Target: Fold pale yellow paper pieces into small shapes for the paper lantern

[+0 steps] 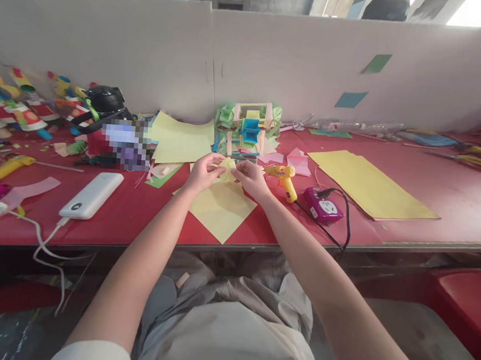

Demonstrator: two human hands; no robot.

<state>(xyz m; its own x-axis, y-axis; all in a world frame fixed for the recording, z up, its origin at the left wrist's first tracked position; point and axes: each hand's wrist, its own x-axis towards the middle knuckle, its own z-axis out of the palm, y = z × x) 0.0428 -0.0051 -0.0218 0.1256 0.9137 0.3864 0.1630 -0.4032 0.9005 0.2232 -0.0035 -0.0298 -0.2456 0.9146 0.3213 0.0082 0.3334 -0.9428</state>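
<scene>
Both hands meet over the table [274,227] near its front edge, fingers curled in close: the left hand [203,171] pinches the left side of a small pale-yellow folded piece [227,170], thumb and fingertips nearly together, and the right hand [249,176] pinches its right side the same way. The piece sits between the fingertips, above the far part of a yellow sheet [223,215]; its finer creases are too small to read. Thin as it looks, it could tear or lose its folds if the two hands pull unevenly. The glue gun [286,179] lies just beside the right hand, nozzle toward it, so a sideways slip could bring the knuckles against the tip; whether it is hot cannot be told. Its cord [317,226] runs to the front edge and loops back to the socket [324,206], where a forearm could snag it and drag the gun. The paper model [250,130] stands just beyond the hands, and a forward push could knock it. The sheet's near corner lies close to the edge, where a brushing arm could shift it.
</scene>
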